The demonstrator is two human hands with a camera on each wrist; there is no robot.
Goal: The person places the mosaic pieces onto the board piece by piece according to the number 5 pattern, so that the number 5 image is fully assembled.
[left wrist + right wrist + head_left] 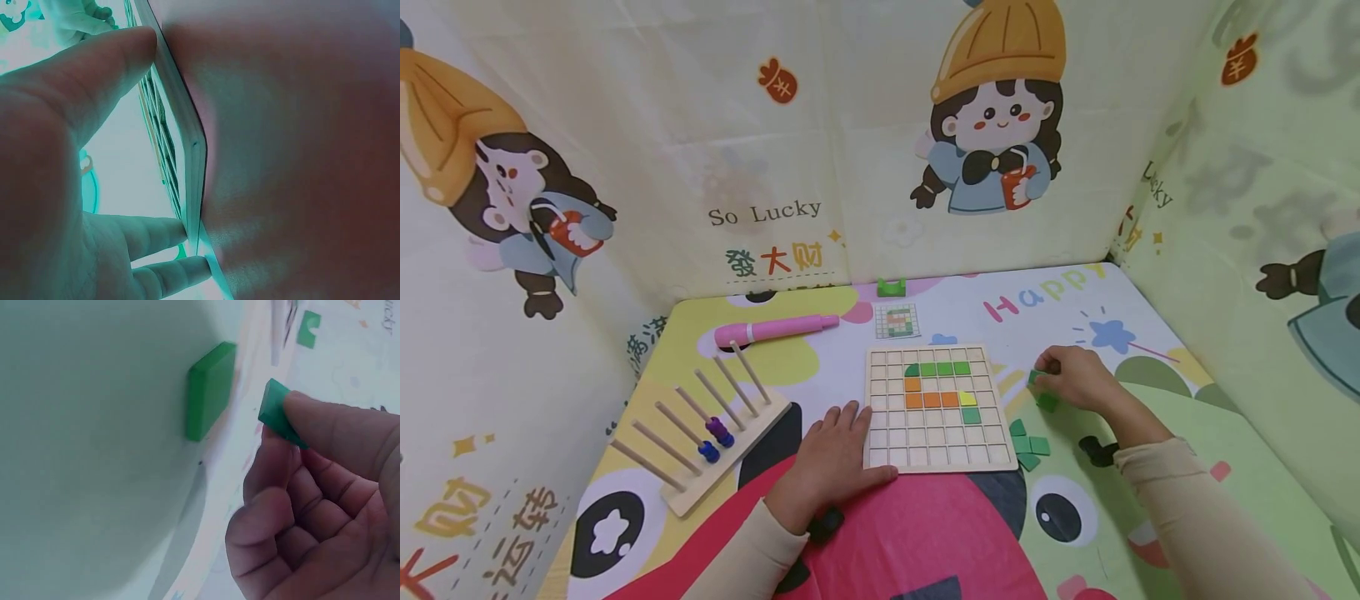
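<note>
A wooden grid board lies flat, with green, orange and yellow tiles set in some of its squares. My left hand rests at the board's near left corner, its fingers along the left side and the thumb at the near edge. In the left wrist view the thumb touches the board's edge. To the right of the board, my right hand pinches a small green tile between thumb and finger. Another green tile lies on the table just below that hand. Several loose green tiles lie by the board's right edge.
A wooden peg stand with blue and purple beads stands at left. Behind it lies a pink pen. A small pattern card is beyond the board, and a green notched block sits at the table's back edge.
</note>
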